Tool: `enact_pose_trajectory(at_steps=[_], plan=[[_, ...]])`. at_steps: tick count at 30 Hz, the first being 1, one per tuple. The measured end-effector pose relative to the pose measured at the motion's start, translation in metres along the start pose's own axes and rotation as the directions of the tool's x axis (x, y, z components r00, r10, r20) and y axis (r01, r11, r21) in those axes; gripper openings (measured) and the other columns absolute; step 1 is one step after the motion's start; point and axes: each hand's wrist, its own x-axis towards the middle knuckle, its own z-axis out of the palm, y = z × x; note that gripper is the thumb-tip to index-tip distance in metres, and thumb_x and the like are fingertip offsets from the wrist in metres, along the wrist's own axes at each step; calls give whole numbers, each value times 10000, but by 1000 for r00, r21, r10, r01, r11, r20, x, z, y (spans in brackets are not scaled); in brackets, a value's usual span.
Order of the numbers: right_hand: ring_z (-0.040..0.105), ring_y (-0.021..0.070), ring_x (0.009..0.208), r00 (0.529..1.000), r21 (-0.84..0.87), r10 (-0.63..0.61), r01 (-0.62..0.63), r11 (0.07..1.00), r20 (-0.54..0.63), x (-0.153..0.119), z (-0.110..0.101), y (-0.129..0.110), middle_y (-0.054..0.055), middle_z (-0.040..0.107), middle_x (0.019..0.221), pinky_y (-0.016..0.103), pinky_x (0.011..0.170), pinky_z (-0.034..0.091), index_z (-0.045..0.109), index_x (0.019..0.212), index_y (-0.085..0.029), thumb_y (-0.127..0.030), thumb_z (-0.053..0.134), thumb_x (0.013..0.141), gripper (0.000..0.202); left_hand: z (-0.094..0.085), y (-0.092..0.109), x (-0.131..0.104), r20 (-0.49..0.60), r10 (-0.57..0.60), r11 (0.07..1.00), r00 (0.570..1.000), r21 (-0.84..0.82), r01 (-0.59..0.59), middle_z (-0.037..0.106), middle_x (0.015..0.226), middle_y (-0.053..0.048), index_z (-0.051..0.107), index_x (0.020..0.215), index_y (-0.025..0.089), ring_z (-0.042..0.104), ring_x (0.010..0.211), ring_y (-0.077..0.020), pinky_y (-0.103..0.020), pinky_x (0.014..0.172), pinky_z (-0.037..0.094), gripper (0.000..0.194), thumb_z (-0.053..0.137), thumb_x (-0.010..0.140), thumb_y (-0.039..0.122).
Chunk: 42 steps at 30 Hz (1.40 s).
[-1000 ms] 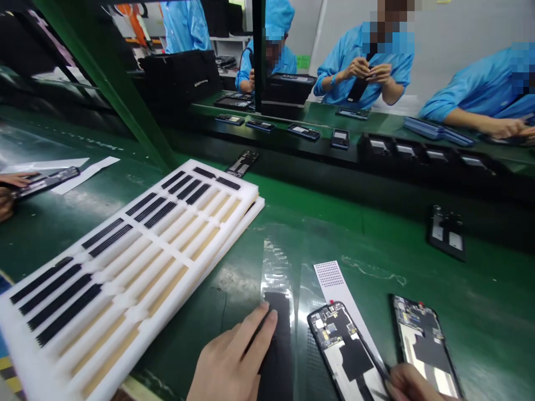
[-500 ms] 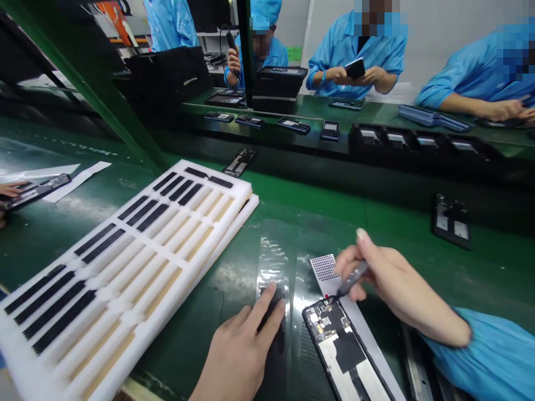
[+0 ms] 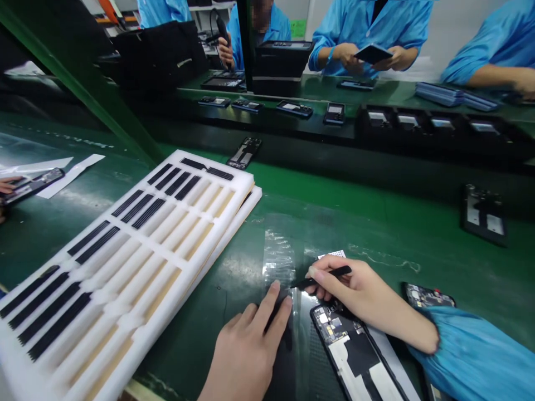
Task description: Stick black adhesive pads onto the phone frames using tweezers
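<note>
My left hand (image 3: 246, 351) lies flat with fingers stretched over a clear film strip (image 3: 278, 250), whose lower part is dark. Pinched in my right hand (image 3: 351, 287) is a pair of black tweezers (image 3: 340, 272). Its tip points left, close to the fingertips of my left hand; whether it touches the film I cannot tell. Below my right hand lies an opened phone (image 3: 355, 351), circuit board at its upper end and pale and black panels below. Under the phone is a white sheet (image 3: 395, 356) with a dotted end, partly covered by my hand.
On the left, stacked white foam trays (image 3: 240, 178) hold black strips in slots. Another opened phone (image 3: 428, 295) sits beside my right sleeve. Farther off are a phone (image 3: 485, 214), a phone (image 3: 246, 153) and a black slotted tray (image 3: 438, 136). Co-workers in blue sit across; a hand (image 3: 8, 184) shows left.
My right hand has moved left with the tweezers, from the phone's top edge to the film strip. My left hand stays on the strip. The view has shifted slightly, revealing another phone at right.
</note>
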Motion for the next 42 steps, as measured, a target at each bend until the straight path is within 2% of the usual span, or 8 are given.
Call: enact_pose_trajectory(at_steps=[14, 18, 20, 22, 25, 27, 35, 42], plan=[[742, 163, 784, 993, 54, -105, 109, 993, -62, -1, 3, 0, 57, 761, 912, 253, 730, 604, 715, 1004, -162, -471, 574, 958, 343, -2, 2, 5, 39, -13, 1000, 999, -4, 13, 599, 1399, -124, 643, 1299, 188, 736, 844, -254, -369, 626, 645, 663, 389, 736, -52], [751, 157, 764, 977, 79, -173, 183, 980, -123, -11, -4, -13, 53, 778, 929, 226, 696, 608, 727, 1016, -187, -470, 600, 953, 317, -7, 5, 4, -6, -129, 958, 992, -260, 123, 638, 1360, -110, 595, 1311, 214, 715, 939, -268, -394, 739, 632, 532, 391, 862, 13], [762, 171, 750, 970, 109, -189, 206, 972, -153, -23, -9, -18, 40, 780, 798, 226, 697, 615, 719, 1059, -203, -477, 597, 957, 316, -16, 12, 5, 21, -340, 763, 940, -578, 288, 705, 1216, -78, 560, 1305, 253, 701, 921, -214, -333, 790, 607, 400, 417, 957, 116], [775, 191, 750, 973, 167, -177, 201, 965, -149, -36, -12, -22, 26, 768, 708, 237, 698, 631, 694, 1138, -228, -476, 584, 967, 321, -27, 22, 8, 203, -510, 338, 836, -846, 411, 710, 1092, -48, 517, 1292, 281, 654, 722, -129, -228, 652, 574, 288, 424, 1019, 276], [782, 199, 743, 983, 246, -161, 179, 952, -92, -52, -12, -23, 43, 793, 926, 258, 688, 654, 680, 1183, -274, -466, 596, 962, 304, -42, 36, 14, 444, -429, -287, 787, -893, 347, 675, 1017, -49, 490, 1241, 259, 474, 475, -53, -145, 384, 391, 268, 373, 1033, 381], [783, 209, 799, 986, 288, -159, 166, 943, -47, -57, -9, -23, 43, 780, 1036, 275, 723, 661, 684, 1185, -294, -456, 605, 958, 290, -48, 41, 17, 456, -333, -493, 825, -830, 260, 661, 999, -58, 499, 1219, 236, 469, 455, -41, -129, 361, 338, 251, 379, 1023, 338], [779, 211, 866, 993, 406, -112, 86, 910, 42, -58, 0, -27, 42, 785, 1014, 283, 763, 661, 662, 1214, -278, -428, 603, 970, 293, -55, 45, 16, 396, -199, -636, 896, -748, 189, 667, 987, -77, 565, 1245, 214, 537, 510, -45, -147, 453, 448, 280, 397, 1022, 231], [775, 244, 893, 994, 472, -89, 47, 880, 66, -63, 5, -29, 58, 799, 947, 344, 807, 656, 656, 1195, -250, -461, 604, 961, 319, -62, 47, 15, 462, -183, -672, 868, -703, 233, 665, 1039, -101, 557, 1246, 195, 539, 517, -47, -151, 450, 449, 265, 443, 1018, 269]])
